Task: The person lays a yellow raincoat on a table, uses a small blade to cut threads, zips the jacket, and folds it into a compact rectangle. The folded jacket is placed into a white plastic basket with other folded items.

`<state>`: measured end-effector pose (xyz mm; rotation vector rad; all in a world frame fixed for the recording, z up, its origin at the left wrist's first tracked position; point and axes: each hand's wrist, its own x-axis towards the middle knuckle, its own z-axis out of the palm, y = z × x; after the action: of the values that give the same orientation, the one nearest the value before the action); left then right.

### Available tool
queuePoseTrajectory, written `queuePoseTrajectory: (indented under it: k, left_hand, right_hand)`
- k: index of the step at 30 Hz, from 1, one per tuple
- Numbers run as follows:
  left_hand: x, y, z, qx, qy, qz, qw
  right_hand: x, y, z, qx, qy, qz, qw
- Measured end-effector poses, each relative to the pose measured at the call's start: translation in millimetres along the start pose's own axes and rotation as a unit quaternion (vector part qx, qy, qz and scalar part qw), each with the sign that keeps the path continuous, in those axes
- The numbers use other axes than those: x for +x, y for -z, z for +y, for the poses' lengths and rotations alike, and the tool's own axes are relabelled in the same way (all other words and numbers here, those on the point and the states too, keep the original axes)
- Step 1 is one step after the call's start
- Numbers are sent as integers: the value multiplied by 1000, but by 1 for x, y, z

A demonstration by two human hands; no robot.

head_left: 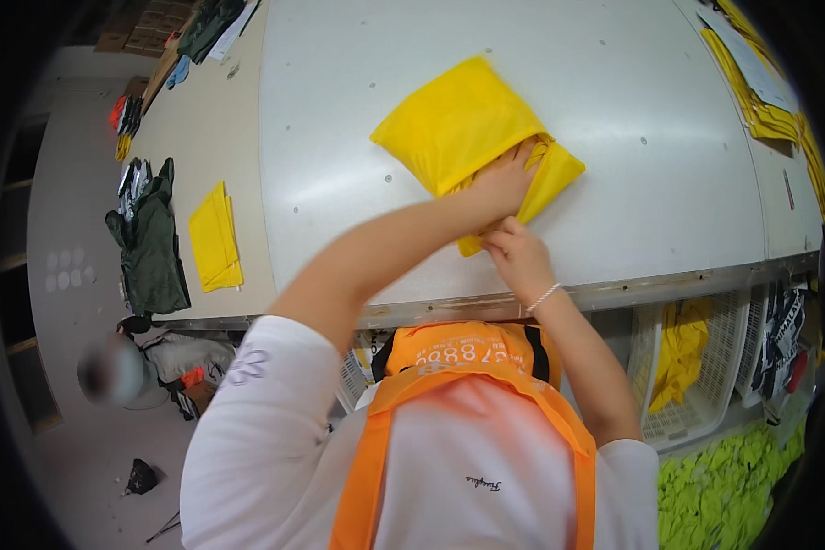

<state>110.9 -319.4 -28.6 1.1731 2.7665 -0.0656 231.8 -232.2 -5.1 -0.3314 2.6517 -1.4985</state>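
**A:** What are the two hands doing?

**B:** Both are on a yellow cloth bag [458, 124] lying flat on the pale grey table [357, 137]. The left hand [502, 181] reaches across from the person's left, palm down, fingers spread and flattened on the bag's lower edge. It presses rather than grips.

**A:** And the right one?

**B:** The right hand [518, 255] sits just below the left, nearer the table's front edge. Its fingers are curled in, pinching the lowest corner of the yellow fabric. There is a thin beaded bracelet [543, 297] on that wrist.

**A:** Where does the bag lie against the hands?

**B:** Most of it spreads up and to the left of them, farther from the person. A narrower flap [552, 179] runs down the right side, passing beside the left hand's fingers, and the fabric ends at the right hand.

**A:** Anything else about?

**B:** A second folded yellow piece [214, 236] lies well apart on the beige table [202, 119] to the left, beside a dark green garment [151, 243] hanging over the edge. A stack of yellow cloth [770, 101] sits at the far right. Under the table, a white basket [706, 403] holds more yellow fabric. The person wears an orange vest [467, 385] over a white shirt.
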Motion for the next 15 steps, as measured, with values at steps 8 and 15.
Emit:
queuePoseTrajectory:
  k: [8, 15]
  left_hand:
    - [-19, 90, -29, -93, -296, -176, 934]
    - [-25, 51, -12, -129, -187, -134, 965]
  right_hand:
    - [-3, 49, 21, 16, -10, -3, 1000]
    - [-1, 57, 33, 4, 25, -44, 999]
